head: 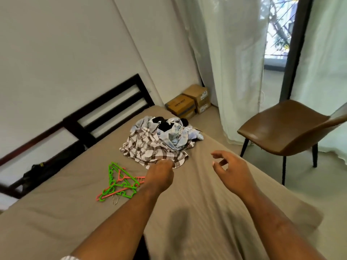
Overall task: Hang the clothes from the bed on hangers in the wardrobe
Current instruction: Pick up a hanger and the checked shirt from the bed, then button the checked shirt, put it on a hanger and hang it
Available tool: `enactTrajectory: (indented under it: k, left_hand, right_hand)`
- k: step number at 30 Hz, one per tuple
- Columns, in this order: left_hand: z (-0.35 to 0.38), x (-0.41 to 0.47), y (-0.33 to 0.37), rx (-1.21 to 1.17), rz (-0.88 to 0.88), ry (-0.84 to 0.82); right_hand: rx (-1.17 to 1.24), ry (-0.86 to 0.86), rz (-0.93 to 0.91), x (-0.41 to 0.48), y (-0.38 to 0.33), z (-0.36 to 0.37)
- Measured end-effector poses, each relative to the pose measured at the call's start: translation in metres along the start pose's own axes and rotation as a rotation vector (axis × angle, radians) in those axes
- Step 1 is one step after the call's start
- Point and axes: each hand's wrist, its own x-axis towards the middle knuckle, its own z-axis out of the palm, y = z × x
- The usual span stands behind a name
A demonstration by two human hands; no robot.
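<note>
left hand (161, 174): extended, fingers curled | right hand (231, 168): extended, fingers spread

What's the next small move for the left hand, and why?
Probably pinch the near hem of the plaid shirt and lift it off the clothes pile. The left hand is already at that edge, the right hand hovers open, and the hangers lie alongside.

bed (56, 212): tan sheet | clothes pile (159, 143) far end; plastic hangers (120, 182) nearer
</note>
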Motion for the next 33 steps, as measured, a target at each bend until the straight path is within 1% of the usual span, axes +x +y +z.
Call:
enactTrajectory:
  k: [4,6,10,12,14,17,19,23,25,27,28,33]
  left_hand:
    - [0.038,0.009,0.02,0.01,0.089,-0.004]
    - [0.064,0.016,0.022,-0.012,0.105,-0.042]
    - [0.122,0.037,0.002,0.019,0.108,-0.127]
    - [0.147,0.056,-0.015,0.078,0.147,-0.117]
    - [0.172,0.083,-0.042,0.119,0.195,-0.078]
    - [0.204,0.133,-0.098,0.077,0.197,-0.001]
    - [0.224,0.168,-0.142,0.0,0.131,0.073]
    - [0.244,0.241,-0.217,-0.224,-0.1,0.195]
    - [0.246,0.275,-0.257,-0.251,-0.143,0.17]
    - [0.244,0.3,-0.286,-0.127,-0.119,0.072]
    - [0.244,0.309,-0.3,-0.079,-0.1,0.059]
    - [0.241,0.316,-0.336,-0.122,0.032,0.236]
  right_hand:
    - [0.066,0.109,0.029,-0.022,0.026,0.01]
    - [0.06,0.137,0.046,-0.04,0.045,0.023]
    - [0.004,0.16,0.061,-0.06,0.083,0.068]
    - [-0.028,0.166,0.061,-0.056,0.098,0.098]
    - [-0.075,0.167,0.048,-0.042,0.109,0.137]
    - [-0.1,0.176,0.048,-0.013,0.119,0.194]
    - [-0.1,0.188,0.068,0.004,0.123,0.235]
    - [-0.145,0.193,0.087,0.023,0.123,0.3]
    - [-0.164,0.198,0.103,0.026,0.12,0.327]
    - [-0.201,0.19,0.127,0.025,0.115,0.348]
    - [-0.219,0.188,0.135,0.025,0.112,0.359]
    - [-0.308,0.222,0.148,0.02,0.091,0.39]
